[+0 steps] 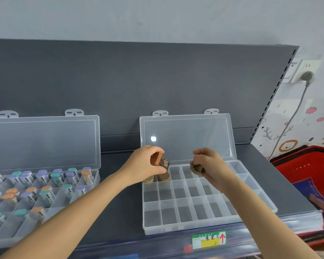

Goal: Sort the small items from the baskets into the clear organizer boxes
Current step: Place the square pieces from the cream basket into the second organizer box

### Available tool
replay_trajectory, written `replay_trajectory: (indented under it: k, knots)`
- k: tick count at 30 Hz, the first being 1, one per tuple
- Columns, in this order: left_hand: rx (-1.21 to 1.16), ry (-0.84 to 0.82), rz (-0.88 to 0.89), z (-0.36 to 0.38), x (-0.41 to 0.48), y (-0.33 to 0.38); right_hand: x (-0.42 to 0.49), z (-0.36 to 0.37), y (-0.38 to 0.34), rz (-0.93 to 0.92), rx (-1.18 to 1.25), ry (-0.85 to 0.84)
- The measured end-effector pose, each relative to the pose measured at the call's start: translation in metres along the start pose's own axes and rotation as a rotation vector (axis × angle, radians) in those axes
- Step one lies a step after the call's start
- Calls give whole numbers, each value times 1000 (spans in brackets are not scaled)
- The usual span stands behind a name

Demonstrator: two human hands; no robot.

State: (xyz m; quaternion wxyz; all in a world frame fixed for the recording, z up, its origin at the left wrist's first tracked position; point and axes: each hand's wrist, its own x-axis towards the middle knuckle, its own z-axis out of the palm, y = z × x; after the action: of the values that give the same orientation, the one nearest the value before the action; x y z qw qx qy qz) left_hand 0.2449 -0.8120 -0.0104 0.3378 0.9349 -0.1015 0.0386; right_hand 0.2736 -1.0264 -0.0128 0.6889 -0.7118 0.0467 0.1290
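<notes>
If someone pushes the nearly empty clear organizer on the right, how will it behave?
The clear organizer probably slides easily: thin plastic, mostly empty compartments, smooth shelf. Its raised lid may wobble.

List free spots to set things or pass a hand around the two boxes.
Right box: middle and front rows bare. Back row crowded: two left cells hold items; left hand and right hand, each gripping an item, hang over it. Bare shelf between the boxes and between right box and basket. Left box mostly packed with tubes.
</notes>
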Motion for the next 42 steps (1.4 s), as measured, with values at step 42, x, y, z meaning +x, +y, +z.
replay_trajectory:
  k: [42]
  knots:
    - [402, -160, 41, 49, -12, -17, 9, -17, 15, -427, -1221, -252]
